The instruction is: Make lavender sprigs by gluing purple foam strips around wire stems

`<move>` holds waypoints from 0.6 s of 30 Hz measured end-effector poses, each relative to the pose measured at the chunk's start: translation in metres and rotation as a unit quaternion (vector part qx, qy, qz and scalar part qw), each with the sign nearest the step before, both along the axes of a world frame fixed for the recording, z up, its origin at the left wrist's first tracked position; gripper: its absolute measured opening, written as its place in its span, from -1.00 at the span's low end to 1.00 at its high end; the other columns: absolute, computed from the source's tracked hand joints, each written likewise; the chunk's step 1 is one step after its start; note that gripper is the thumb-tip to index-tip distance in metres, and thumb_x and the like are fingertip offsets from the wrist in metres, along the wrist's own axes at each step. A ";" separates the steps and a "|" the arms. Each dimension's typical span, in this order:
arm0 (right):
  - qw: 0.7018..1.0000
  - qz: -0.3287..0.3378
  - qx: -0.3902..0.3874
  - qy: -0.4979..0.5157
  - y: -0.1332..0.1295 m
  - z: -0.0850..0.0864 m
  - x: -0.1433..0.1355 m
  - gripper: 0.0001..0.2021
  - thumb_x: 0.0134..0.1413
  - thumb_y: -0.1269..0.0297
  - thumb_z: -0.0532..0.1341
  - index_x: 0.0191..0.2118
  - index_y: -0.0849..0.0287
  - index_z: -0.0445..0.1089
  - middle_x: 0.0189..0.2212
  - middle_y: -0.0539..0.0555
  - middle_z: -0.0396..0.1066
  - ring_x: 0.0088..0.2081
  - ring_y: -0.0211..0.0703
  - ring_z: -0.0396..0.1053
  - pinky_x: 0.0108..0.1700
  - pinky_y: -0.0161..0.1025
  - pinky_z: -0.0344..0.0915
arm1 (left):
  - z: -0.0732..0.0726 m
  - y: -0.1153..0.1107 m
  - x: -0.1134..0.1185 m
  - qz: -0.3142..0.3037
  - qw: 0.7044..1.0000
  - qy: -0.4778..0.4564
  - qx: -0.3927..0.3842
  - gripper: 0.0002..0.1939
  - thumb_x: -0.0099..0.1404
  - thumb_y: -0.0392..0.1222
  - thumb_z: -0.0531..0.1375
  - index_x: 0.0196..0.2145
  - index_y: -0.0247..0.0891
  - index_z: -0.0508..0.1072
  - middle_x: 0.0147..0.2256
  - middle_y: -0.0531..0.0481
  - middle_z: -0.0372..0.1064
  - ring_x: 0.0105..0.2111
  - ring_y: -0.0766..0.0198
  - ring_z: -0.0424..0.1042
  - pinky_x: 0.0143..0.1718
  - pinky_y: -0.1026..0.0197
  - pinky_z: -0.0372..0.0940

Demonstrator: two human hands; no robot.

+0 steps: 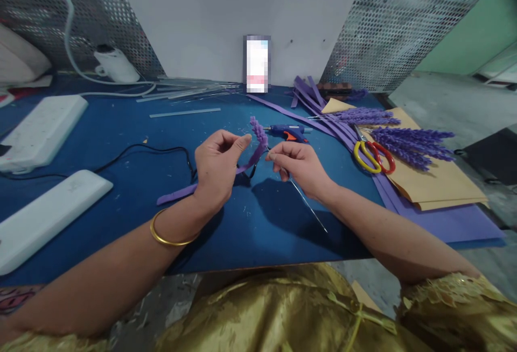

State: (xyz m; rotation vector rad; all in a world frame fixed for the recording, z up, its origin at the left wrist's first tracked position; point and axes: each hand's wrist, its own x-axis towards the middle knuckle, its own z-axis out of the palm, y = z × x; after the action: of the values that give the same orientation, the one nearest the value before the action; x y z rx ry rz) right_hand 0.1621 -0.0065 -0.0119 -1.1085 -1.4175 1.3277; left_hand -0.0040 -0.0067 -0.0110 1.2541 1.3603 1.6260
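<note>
Over the blue table, my right hand pinches a thin wire stem that slants down toward the front edge. At the stem's upper end stands a purple lavender-like flower. A purple strip trails from the flower's base, passes behind my left hand and comes out at its left. My left thumb and fingers are closed close beside the flower; the strip seems to run through that hand, though its grip is partly hidden. Just behind the flower lies a blue glue gun with an orange trigger.
Finished purple flowers, scissors with red and yellow handles and tan sheets lie at the right. Purple strips spread behind. Clear glue sticks lie at the back, by a phone. White power strips occupy the left.
</note>
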 end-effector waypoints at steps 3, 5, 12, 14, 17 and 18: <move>1.000 -0.012 -0.015 -0.003 0.002 0.001 0.000 -0.90 0.00 0.29 0.29 -0.46 0.20 0.45 -0.64 -0.08 0.35 -0.67 -0.40 0.21 -0.61 -0.38 0.17 | 0.003 0.000 0.000 0.011 1.000 -0.011 0.023 -0.76 0.19 -0.06 0.35 -0.55 -0.13 0.46 -0.50 0.09 0.36 -0.46 0.30 0.26 -0.38 0.20 0.17; 1.000 -0.014 -0.017 0.002 0.002 0.001 0.000 -0.90 -0.01 0.30 0.29 -0.46 0.20 0.45 -0.63 -0.07 0.35 -0.67 -0.40 0.21 -0.61 -0.37 0.16 | 0.006 0.000 -0.001 0.007 1.000 -0.015 0.013 -0.66 0.24 0.06 0.31 -0.59 -0.12 0.43 -0.53 0.06 0.36 -0.46 0.28 0.29 -0.40 0.18 0.18; 1.000 -0.006 -0.003 0.013 0.002 0.003 0.001 -0.90 0.02 0.32 0.27 -0.45 0.22 0.46 -0.63 -0.07 0.36 -0.67 -0.40 0.23 -0.59 -0.36 0.17 | 0.003 0.017 -0.015 0.048 0.999 -0.006 -0.026 -0.65 0.22 0.12 0.28 -0.56 -0.14 0.45 -0.45 -0.02 0.44 -0.30 0.19 0.42 -0.31 0.19 0.30; 1.000 0.000 0.003 0.013 0.001 0.003 0.001 -0.90 0.03 0.32 0.26 -0.44 0.21 0.46 -0.63 -0.07 0.36 -0.67 -0.40 0.23 -0.58 -0.36 0.19 | -0.002 0.023 -0.019 0.060 0.998 0.012 0.004 -0.71 0.05 -0.11 0.43 -0.24 -0.11 0.55 -0.14 -0.03 0.50 -0.09 0.16 0.41 -0.15 0.20 0.31; 1.000 0.012 0.007 0.018 0.001 0.003 0.001 -0.89 0.03 0.29 0.27 -0.44 0.20 0.45 -0.63 -0.07 0.36 -0.66 -0.39 0.22 -0.58 -0.36 0.20 | -0.005 0.025 -0.018 0.002 1.000 0.002 -0.009 -0.60 0.05 -0.15 0.42 -0.11 -0.15 0.56 -0.07 -0.09 0.49 -0.06 0.15 0.42 -0.09 0.19 0.30; 1.000 0.017 0.006 0.021 0.000 0.003 0.000 -0.89 0.02 0.28 0.27 -0.44 0.20 0.46 -0.63 -0.08 0.36 -0.66 -0.39 0.22 -0.59 -0.36 0.20 | -0.005 0.024 -0.017 -0.048 0.998 -0.010 -0.035 -0.70 0.11 -0.09 0.38 -0.17 -0.19 0.58 -0.15 -0.10 0.52 -0.13 0.17 0.44 -0.12 0.20 0.31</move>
State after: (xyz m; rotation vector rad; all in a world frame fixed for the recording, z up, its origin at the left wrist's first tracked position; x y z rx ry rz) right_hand 0.1624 -0.0061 -0.0086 -1.0461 -1.4170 1.3563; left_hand -0.0205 0.0172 -0.0162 1.2398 1.3126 1.5081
